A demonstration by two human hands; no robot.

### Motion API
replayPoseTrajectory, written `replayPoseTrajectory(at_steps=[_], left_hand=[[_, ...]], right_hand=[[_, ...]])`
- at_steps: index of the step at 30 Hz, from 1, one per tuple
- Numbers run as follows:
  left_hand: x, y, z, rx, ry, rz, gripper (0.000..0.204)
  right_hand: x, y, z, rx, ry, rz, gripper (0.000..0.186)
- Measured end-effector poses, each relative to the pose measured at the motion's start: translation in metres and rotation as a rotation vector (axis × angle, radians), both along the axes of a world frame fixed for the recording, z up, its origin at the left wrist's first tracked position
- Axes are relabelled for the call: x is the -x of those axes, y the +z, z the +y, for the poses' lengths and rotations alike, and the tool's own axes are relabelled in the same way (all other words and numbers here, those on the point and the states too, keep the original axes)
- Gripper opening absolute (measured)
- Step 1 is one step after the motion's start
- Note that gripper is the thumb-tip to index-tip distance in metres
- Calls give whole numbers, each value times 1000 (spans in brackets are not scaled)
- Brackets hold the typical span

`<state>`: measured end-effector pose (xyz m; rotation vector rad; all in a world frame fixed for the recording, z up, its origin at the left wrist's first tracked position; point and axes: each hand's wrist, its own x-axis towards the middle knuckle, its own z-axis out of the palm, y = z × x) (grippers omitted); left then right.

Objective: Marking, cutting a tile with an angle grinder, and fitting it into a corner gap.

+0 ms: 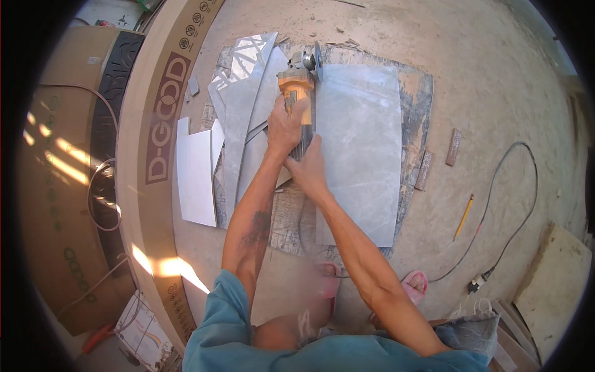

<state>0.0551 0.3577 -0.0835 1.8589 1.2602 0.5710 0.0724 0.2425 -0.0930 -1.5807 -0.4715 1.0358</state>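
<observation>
Both of my hands are closed on an angle grinder (296,85) with a yellow-orange body and a metal head. My left hand (285,129) wraps the body behind the head. Lower down, my right hand (309,168) grips the dark rear end. The thin cutting disc (319,61) stands upright at the far left corner of a grey marbled tile (359,155); whether it touches the tile I cannot tell. That tile lies flat on a worn, scuffed board (414,118), to the right of the grinder. Cut tile pieces (248,124) overlap left of my hands.
A long cardboard box (155,204) runs along the left. A white offcut (197,177) lies beside it. On the floor to the right are a pencil (463,217), a dark cord (533,180) with a plug (476,284), and small brown strips (453,147). My sandalled feet are near the board.
</observation>
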Motion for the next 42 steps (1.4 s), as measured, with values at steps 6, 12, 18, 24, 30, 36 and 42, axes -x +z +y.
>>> replayPoseTrajectory(at_steps=[6,12,18,24,30,36,42], left_hand=[[1,-1,0,-14,17,50,49],[3,1,1,-3,11,27,54],[-2,7,1,57,-1,24,57],[-3,6,2,27,-9,119,60],[-19,22,1,77,5,351,65],[-30,39,-4,85,52,427,72],[-31,40,6,38,2,473,69]], right_hand=[[0,0,0,21,11,-19,74],[3,-1,0,-8,-2,7,75],[4,-8,3,-7,-28,-18,73],[6,-12,2,-29,-37,-93,67],[-1,-7,3,-24,1,-13,64],[-9,12,4,-5,6,157,75],[-6,14,11,-42,-31,102,77]])
